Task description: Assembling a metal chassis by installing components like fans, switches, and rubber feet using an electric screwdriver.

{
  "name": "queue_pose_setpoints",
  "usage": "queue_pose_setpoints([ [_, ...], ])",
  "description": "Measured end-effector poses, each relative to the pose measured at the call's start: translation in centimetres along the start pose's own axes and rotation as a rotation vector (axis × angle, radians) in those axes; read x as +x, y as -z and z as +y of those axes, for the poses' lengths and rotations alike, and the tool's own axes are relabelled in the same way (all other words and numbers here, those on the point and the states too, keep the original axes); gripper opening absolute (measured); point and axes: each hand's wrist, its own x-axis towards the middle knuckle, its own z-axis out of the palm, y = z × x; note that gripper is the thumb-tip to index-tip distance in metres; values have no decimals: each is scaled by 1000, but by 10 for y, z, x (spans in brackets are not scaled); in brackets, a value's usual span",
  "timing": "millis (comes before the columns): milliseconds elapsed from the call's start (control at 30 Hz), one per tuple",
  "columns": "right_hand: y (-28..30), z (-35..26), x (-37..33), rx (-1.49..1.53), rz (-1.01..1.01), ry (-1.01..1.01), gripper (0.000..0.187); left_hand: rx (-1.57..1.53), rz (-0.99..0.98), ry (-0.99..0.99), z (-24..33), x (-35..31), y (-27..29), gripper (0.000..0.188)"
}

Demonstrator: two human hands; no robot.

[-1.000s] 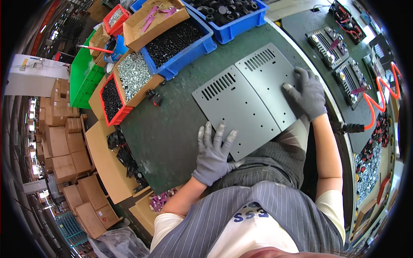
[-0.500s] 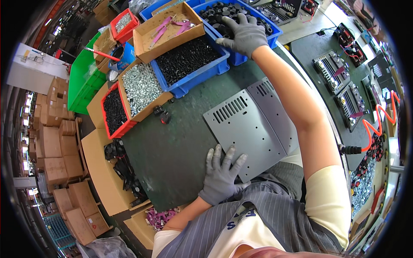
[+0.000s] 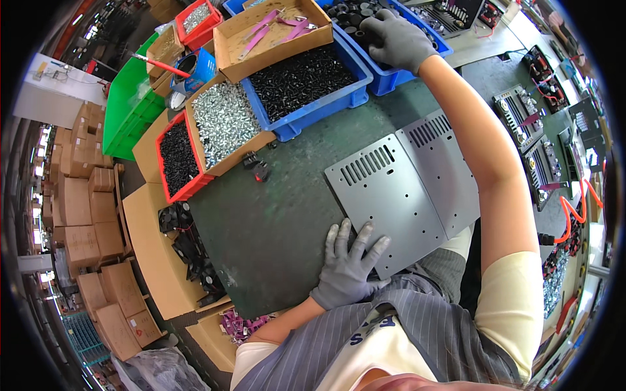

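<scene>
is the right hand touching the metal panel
Apart. The head view shows the right hand up over the blue bin, with green tabletop visible between it and the panel.

Both hands (image 3: 349, 270) wear grey gloves (image 3: 405, 44), with cream sleeves (image 3: 512, 303) and a pinstriped grey apron (image 3: 425, 329).

Two gloves (image 3: 349, 267), two red bins (image 3: 191, 188)

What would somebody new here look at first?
Probably the big grey slotted metal right of centre, with the gloved left hand at its near corner. Next, the gloved right hand, up at a blue bin of round black parts. Then the green crate, upper left.
</scene>
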Motion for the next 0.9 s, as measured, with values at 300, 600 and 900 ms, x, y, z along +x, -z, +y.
queue_pose_setpoints([
  [300,7,10,6,344,218,-77,29,-15,-2,19,2,0,3,75],
  [600,15,33,-8,1569,389,-451,24,-31,-19,15,3,-1,1,76],
  [900,21,-15,-150,1480,-212,-342,28,40,-44,29,3,0,3,80],
])
